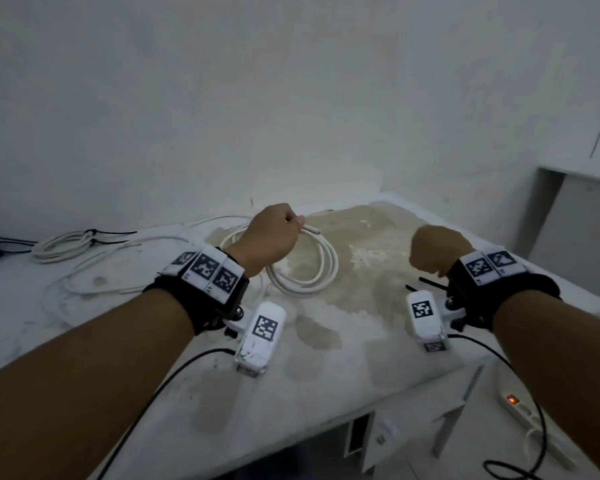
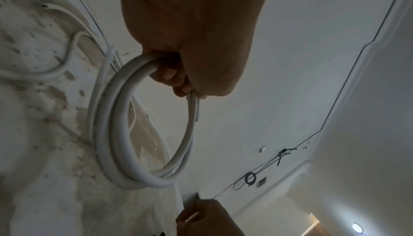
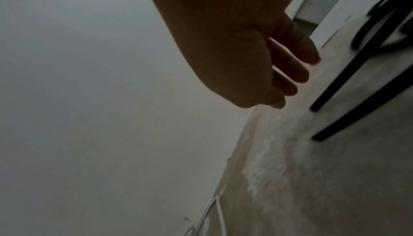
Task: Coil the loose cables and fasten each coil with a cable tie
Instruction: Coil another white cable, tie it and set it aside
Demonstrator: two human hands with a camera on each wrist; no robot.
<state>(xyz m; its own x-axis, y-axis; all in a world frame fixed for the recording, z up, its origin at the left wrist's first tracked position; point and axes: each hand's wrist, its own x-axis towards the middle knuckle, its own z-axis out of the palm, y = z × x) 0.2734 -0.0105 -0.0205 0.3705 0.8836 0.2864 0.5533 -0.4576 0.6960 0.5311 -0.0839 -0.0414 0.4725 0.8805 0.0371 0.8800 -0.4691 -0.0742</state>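
My left hand [image 1: 274,233] is curled round the top of a coil of thick white cable [image 1: 312,271], whose lower part lies on the stained white table [image 1: 343,358]. In the left wrist view my fingers [image 2: 170,74] wrap several turns of the coil [image 2: 118,134], and one cut end [image 2: 195,109] sticks out below the fist. My right hand [image 1: 430,254] hovers empty to the right, fingers [image 3: 297,63] loosely extended. It is just above two black cable ties [image 1: 430,284] on the table; the cable ties [image 3: 348,84] also show in the right wrist view.
At the far left lies another white coil [image 1: 63,245] bound with black ties. A thin loose white cable [image 1: 118,268] snakes across the table's left half. A wall stands close behind. Below the table's right edge a power strip [image 1: 523,414] shows an orange light.
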